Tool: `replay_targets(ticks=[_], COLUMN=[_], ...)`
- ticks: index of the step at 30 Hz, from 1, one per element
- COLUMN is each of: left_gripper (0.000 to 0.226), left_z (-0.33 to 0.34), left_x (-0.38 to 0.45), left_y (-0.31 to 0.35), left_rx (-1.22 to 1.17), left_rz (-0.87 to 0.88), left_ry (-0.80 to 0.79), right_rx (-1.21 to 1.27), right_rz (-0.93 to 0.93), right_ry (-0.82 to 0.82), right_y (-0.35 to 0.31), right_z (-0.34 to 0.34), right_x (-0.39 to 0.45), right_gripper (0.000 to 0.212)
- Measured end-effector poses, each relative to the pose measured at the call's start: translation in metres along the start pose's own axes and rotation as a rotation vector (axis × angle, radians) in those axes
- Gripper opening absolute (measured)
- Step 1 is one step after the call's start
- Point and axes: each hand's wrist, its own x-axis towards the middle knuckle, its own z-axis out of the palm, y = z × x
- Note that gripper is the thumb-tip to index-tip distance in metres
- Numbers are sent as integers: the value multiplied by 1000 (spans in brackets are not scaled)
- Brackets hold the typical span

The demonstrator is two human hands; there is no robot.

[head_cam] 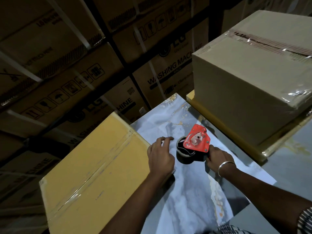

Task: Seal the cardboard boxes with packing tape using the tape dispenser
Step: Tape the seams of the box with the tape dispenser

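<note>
A red tape dispenser with a roll of tape stands on the marbled table. My right hand, with a metal bangle on the wrist, grips its handle from the right. My left hand hovers just left of the roll, fingers relaxed and spread, holding nothing. A yellow cardboard box lies to the left, clear tape along its centre seam. On the right, a brown box with taped seam sits on another yellow box.
Large washing machine cartons with white straps are stacked behind the table as a wall. The table's far edge lies between the two yellow boxes. A grey surface shows at right beyond the stacked boxes.
</note>
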Motion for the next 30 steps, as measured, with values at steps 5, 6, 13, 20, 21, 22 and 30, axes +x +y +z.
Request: replay_targets(ticks=[5,6,13,20,21,22,30], left_gripper=[73,75,61,59,61,62,55], left_z=[2,3,-6,-3,-4,-6,-26], left_x=[-41,-47,-54,-65,-67,-68,-77], left_y=[8,6,-14,-10,-9,-9,-50], left_rx=[-152,-172,-203,-159,-178,-197,-566], left_rz=[-189,-181,-103,-47,-45,-49,14], left_ry=[17,6,-48,-33,-36,-46,72], right_rx=[-26,-27,-132,75,121,246,1530], right_rz=[-22,-11,38,-62,-145,-208,-167], right_ry=[33,47,0,560,625,617,86], right_y=[-1,-3,-9,-43,-57,-74,-177], right_z=[11,12,13,15,18,18,29], right_x=[-6,-8,-11,-52,-62,-70,-97], right_gripper=[23,24,39,66,62,59,54])
